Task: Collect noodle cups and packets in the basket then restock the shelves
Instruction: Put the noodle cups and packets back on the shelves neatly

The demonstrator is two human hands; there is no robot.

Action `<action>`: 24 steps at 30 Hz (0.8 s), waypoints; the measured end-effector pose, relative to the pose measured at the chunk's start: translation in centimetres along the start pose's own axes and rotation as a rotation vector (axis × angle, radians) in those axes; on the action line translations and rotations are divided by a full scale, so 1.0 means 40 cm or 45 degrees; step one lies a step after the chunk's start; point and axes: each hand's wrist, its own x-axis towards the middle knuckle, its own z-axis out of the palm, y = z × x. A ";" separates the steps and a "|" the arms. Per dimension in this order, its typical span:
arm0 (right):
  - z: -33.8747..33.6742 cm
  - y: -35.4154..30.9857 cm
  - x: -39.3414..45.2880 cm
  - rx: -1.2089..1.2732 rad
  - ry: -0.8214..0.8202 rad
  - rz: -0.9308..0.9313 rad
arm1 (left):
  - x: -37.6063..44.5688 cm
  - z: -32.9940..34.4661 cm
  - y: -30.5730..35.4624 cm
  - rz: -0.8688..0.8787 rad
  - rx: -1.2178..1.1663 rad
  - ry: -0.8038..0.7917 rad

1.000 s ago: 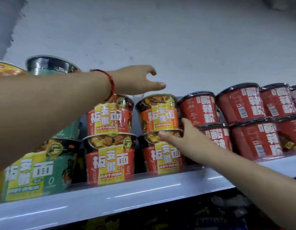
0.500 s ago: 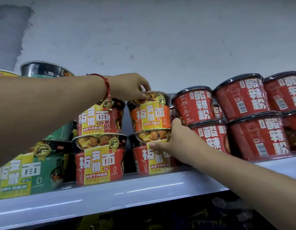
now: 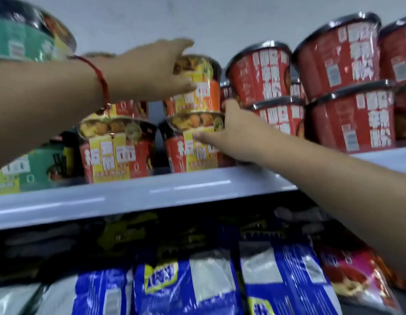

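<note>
I am cupping my left hand over the orange cup stacked near the shelf front edge; my right hand, fingers spread, is bracing the red cup beneath, likely steadying the stack.

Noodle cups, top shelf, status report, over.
Left hand on upper orange cup. Right hand steadying lower cup. Red cups crowd the right side.

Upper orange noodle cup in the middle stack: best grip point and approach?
Grip the orange noodle cup around its sidewall just under the wide rim, coming from the front-left as the left hand does. It tapers downward, and red cups crowd its right.
</note>
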 end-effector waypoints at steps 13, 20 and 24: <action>0.109 0.324 -0.546 0.139 0.135 0.568 | -0.741 0.264 0.305 -0.045 -0.892 -0.527; 0.152 0.350 -0.565 0.304 -0.107 0.866 | -0.793 0.366 0.389 -0.083 -0.819 -0.555; 0.112 0.356 -0.517 0.526 -0.277 1.051 | -0.779 0.361 0.406 -0.164 -0.814 -0.603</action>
